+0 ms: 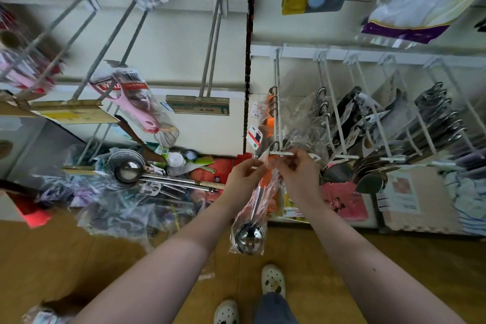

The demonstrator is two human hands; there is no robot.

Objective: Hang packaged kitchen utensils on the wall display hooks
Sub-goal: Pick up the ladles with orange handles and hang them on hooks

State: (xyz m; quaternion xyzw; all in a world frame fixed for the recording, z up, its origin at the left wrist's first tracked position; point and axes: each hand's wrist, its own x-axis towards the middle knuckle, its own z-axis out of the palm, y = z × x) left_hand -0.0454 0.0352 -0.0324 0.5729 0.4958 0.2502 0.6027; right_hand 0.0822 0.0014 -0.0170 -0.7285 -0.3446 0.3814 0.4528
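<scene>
A steel ladle with an orange handle, wrapped in a clear plastic bag (249, 221), hangs bowl-down in front of me. My left hand (243, 175) pinches the top of the bag from the left. My right hand (297, 169) pinches it from the right, just below the white tip of a wall hook (277, 102). That hook carries several similar orange-handled packaged utensils (271, 116) further back. The top of the bag is hidden between my fingers, so I cannot tell whether it is on the hook.
Hooks to the right hold packaged dark-handled ladles and spatulas (381, 126). An empty double-prong hook with a price tag (197, 105) is left of centre. A pink peeler package (136, 102) hangs further left. Loose steel ladles (147, 173) lie on a cluttered pile below.
</scene>
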